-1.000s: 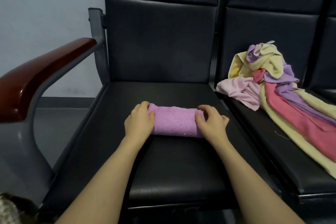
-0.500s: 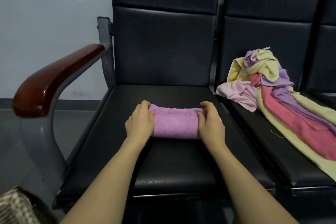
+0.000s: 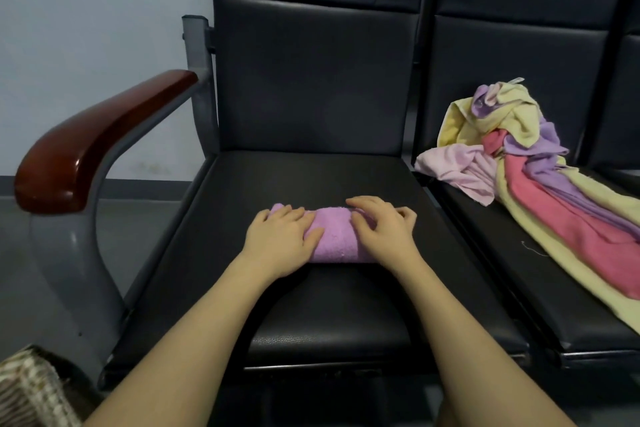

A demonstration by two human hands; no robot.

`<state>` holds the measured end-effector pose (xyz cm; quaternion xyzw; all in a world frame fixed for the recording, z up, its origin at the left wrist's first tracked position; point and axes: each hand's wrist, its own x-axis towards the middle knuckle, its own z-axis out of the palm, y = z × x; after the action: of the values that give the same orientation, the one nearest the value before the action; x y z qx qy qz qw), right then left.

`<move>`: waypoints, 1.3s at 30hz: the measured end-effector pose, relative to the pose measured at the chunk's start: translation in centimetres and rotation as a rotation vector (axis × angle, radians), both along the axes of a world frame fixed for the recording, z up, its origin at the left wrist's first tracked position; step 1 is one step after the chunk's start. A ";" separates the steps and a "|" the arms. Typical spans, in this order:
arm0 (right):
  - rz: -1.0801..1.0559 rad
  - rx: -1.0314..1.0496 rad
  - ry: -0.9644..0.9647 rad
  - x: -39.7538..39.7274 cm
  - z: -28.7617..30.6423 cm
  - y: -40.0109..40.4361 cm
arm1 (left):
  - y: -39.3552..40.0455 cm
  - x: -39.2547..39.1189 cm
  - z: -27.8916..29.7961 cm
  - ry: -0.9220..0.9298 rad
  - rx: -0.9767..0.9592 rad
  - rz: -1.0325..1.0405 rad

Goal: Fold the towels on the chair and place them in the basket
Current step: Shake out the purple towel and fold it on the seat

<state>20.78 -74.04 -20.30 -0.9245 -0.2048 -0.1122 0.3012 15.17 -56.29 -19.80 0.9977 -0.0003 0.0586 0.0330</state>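
Pressing: both hands lie on top of the folded purple towel [image 3: 334, 236], which rests across the middle of the black chair seat [image 3: 311, 305], near its front half.
Left hand: the left hand [image 3: 280, 239] covers the towel's left end, fingers [image 3: 292, 215] fairly straight and laid over the cloth, thumb along its near side; it pins the fold rather than gripping it.
Right hand: the right hand [image 3: 384, 229] sits on the right end, fingers [image 3: 363, 204] slightly bent and spread, tips on the fabric; nothing is pinched that I can see.
Why so: palms at the two ends probably flatten the bundle so it stays compact when lifted.
Seat choice: the flat seat serves as a work surface, kept apart from the unfolded stock.
Pile: a heap of towels [image 3: 540, 184], yellow, pink, purple and red, lies loose on the neighbouring seat [image 3: 519, 288] to the right, well apart from the hands.
Basket: a woven basket [image 3: 27, 388] shows only partly at the lower left corner, beside the chair leg, below the wooden armrest [image 3: 100, 135].
Stage: one towel looks folded and ready for the basket; many remain.
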 end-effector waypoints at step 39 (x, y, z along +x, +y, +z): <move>0.159 -0.145 0.205 -5.0 -0.2 -1.2 | 2.8 -3.1 -1.1 -0.036 -0.346 0.238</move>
<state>15.75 -75.25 -20.50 -0.9313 -0.2530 0.0220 0.2611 12.10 -53.50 -20.85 0.9690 0.1272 0.0791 0.1965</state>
